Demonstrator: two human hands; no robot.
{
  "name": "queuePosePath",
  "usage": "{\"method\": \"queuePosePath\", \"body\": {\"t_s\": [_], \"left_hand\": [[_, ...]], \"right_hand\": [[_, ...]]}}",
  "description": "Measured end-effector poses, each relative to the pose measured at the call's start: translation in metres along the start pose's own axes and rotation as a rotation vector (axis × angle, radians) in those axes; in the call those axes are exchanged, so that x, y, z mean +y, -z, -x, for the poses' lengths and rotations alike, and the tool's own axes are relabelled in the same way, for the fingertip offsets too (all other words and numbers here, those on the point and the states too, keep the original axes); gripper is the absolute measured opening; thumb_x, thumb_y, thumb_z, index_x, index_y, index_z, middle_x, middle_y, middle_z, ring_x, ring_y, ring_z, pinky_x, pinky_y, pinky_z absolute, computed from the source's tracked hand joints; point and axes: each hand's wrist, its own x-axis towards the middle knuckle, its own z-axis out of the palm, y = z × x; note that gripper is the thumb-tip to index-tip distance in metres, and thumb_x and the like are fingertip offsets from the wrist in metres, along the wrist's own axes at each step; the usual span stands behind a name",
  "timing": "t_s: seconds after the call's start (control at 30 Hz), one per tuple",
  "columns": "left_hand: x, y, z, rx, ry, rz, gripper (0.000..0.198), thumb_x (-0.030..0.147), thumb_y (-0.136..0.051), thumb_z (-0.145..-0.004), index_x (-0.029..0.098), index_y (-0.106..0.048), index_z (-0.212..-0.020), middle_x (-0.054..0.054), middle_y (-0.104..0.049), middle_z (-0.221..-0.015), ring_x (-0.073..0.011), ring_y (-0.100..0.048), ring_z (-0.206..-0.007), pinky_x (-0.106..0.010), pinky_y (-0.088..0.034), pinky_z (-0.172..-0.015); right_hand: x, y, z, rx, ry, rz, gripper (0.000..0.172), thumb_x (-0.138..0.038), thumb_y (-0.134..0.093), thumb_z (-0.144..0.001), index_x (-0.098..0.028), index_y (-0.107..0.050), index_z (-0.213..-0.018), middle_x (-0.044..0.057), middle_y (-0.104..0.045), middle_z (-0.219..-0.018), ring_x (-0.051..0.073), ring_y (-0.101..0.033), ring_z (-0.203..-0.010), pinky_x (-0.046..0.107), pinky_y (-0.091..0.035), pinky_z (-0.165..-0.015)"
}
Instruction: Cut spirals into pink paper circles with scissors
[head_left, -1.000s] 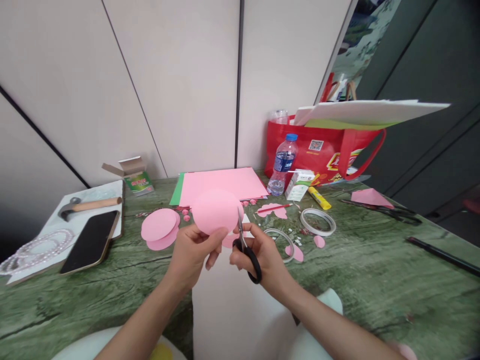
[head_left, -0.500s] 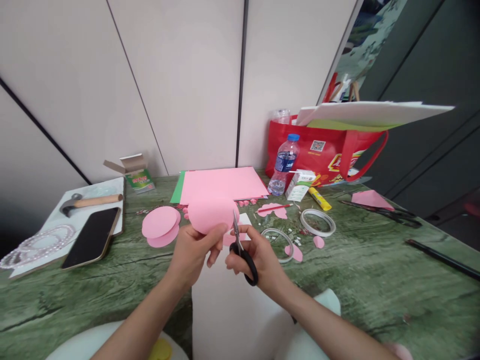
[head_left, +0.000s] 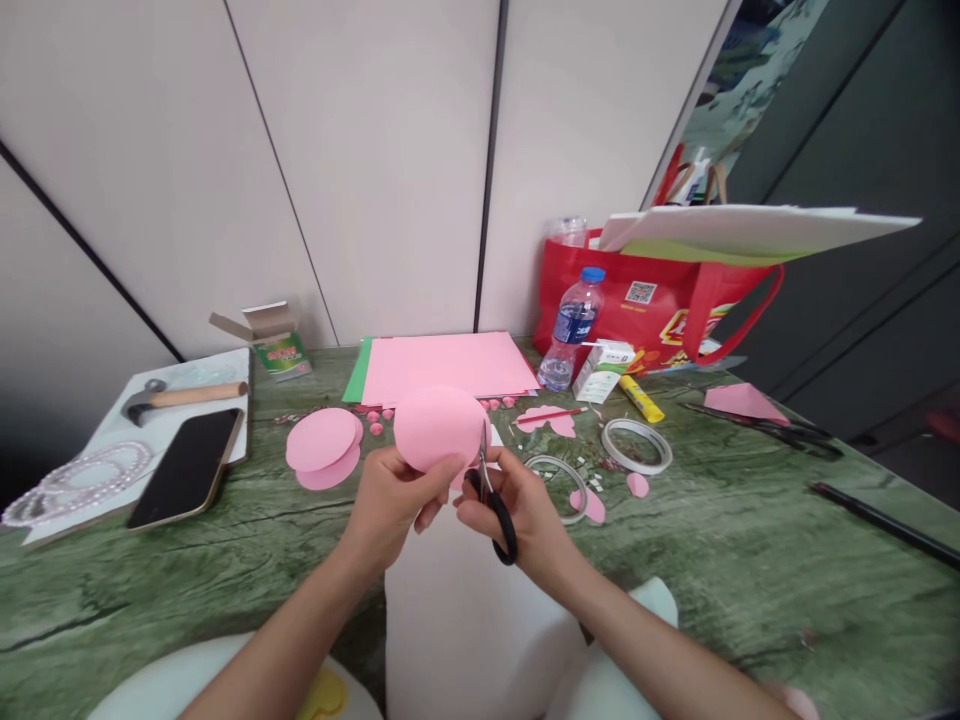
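Note:
Between thumb and fingers, my left hand pinches the lower edge of a round piece of pink paper. My right hand grips black-handled scissors, with their blades pointing up at the paper's right edge. A thin pink strip shows just right of the blades. Two pink paper circles lie overlapping on the table to the left. Behind the held paper rests a stack of pink sheets, with a green sheet sticking out at its left side.
On the left are a phone, a hammer, bead strings and an opened small box. To the right stand a water bottle, a carton and a red bag. Tape rolls and a glue stick lie nearer.
The held paper circle has shifted slightly right and appears turned a little. The scissors have moved slightly right with it, their blades still at its right edge.

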Motion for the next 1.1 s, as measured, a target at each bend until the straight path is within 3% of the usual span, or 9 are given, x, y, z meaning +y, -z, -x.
{"method": "queuePosePath", "body": {"t_s": [0.27, 0.73, 0.9, 1.1], "left_hand": [[0.003, 0.002, -0.001, -0.011, -0.004, 0.044, 0.03, 0.024, -0.064, -0.067, 0.013, -0.047, -0.045, 0.007, -0.041, -0.035, -0.0014, -0.031, -0.027, -0.016, -0.02, -0.028], [0.002, 0.006, -0.006, -0.04, -0.018, 0.126, 0.024, 0.027, -0.061, -0.072, 0.013, -0.05, -0.055, 0.006, -0.047, -0.041, -0.0013, -0.035, -0.028, -0.014, -0.023, -0.029], [0.001, 0.003, -0.006, -0.128, 0.033, 0.237, 0.021, 0.031, -0.058, -0.074, 0.014, -0.053, -0.062, 0.004, -0.054, -0.049, -0.0049, -0.043, -0.028, -0.016, -0.028, -0.027], [-0.004, 0.005, -0.007, -0.046, 0.038, 0.196, 0.025, 0.028, -0.063, -0.07, 0.012, -0.052, -0.054, 0.005, -0.05, -0.042, -0.0027, -0.038, -0.027, -0.016, -0.026, -0.028]], "right_hand": [[0.0, -0.002, -0.003, 0.028, -0.052, -0.027, 0.035, -0.028, -0.072, -0.058, -0.019, -0.045, -0.078, -0.007, -0.043, -0.056, 0.006, -0.034, -0.048, 0.019, -0.027, -0.045], [0.004, -0.002, -0.004, 0.06, -0.104, 0.056, 0.025, -0.021, -0.065, -0.059, -0.019, -0.046, -0.075, -0.009, -0.047, -0.047, 0.006, -0.04, -0.04, 0.017, -0.034, -0.04], [0.011, 0.0, -0.004, 0.034, -0.073, 0.046, 0.029, -0.028, -0.069, -0.061, -0.019, -0.046, -0.077, -0.008, -0.047, -0.048, 0.006, -0.04, -0.04, 0.017, -0.033, -0.04], [0.011, -0.002, -0.01, 0.027, -0.038, 0.043, 0.039, -0.033, -0.074, -0.056, -0.019, -0.045, -0.079, -0.008, -0.046, -0.054, 0.006, -0.039, -0.046, 0.019, -0.031, -0.045]]}}
